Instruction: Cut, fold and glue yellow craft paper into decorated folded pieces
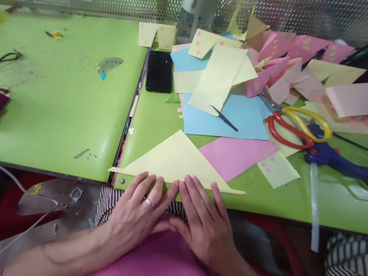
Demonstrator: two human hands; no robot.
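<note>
A pale yellow sheet of paper (178, 157), folded into a wide triangle with a narrow strip along its lower edge, lies flat near the front edge of the green table. My left hand (143, 205) rests with its fingertips on that strip, left of the middle; a ring is on one finger. Beside it, my right hand (202, 217) presses outstretched fingers on the strip just right of the middle. Both hands have their fingers extended and grasp nothing. A pink sheet (236, 156) lies behind the triangle's right slope.
Tweezers (223, 118) lie on a blue sheet (229, 128). Scissors (292, 125) and a blue glue gun (337, 160) are at the right. A phone (159, 71), bottle (198, 13) and piled folded papers stand behind. A gap (126, 123) separates two table sections.
</note>
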